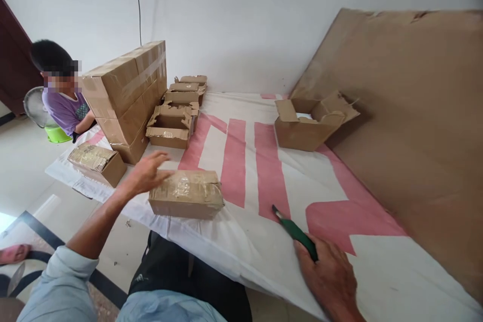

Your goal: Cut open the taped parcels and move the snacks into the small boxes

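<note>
A right hand [328,271] grips a green-handled knife [298,234] at a cloth-covered table [411,276] while the left hand [149,173], fingers loosely spread, perhaps touches a taped carton [184,193] near the edge, opened boxes [169,136] beyond.

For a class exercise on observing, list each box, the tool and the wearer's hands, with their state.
Near box: closed, taped
Left box: closed
Stacked boxes: closed, taped
Boxes in a row: open
Right box: open, white item inside
Green-handled cutter: held, tip pointing away
Left hand: open, at near box
Right hand: closed around cutter
</note>
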Demonstrator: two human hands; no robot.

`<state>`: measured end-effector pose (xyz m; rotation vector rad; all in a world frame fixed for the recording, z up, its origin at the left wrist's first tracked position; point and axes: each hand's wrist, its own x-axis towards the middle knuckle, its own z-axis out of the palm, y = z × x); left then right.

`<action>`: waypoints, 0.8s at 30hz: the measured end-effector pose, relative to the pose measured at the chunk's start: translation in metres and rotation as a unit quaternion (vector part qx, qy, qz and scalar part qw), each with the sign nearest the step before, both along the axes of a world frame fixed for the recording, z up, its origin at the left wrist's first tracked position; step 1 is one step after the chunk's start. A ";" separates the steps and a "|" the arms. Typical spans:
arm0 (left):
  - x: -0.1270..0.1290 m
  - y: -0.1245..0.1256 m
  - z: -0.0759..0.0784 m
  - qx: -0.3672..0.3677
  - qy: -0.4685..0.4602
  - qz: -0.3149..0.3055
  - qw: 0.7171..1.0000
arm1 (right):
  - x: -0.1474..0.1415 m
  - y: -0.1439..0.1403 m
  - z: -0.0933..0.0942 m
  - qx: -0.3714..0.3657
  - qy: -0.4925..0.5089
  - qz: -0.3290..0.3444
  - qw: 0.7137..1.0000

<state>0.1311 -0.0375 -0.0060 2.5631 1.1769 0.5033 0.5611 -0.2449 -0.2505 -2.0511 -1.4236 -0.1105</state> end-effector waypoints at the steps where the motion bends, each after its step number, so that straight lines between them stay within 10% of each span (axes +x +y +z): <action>1: -0.019 -0.001 -0.002 -0.011 -0.026 0.039 0.999 | 0.001 -0.001 -0.001 -0.004 0.013 -0.010 1.000; 7: -0.074 -0.031 -0.045 -0.181 -0.186 0.092 0.961 | -0.020 0.015 0.015 -0.008 0.207 -0.075 0.976; 16: -0.048 -0.033 -0.067 -0.205 -0.261 0.086 0.939 | -0.135 0.064 0.093 0.048 0.541 0.129 0.830; 24: -0.013 -0.035 -0.083 -0.228 -0.323 0.063 0.917 | -0.106 0.080 0.163 0.042 0.373 0.184 0.909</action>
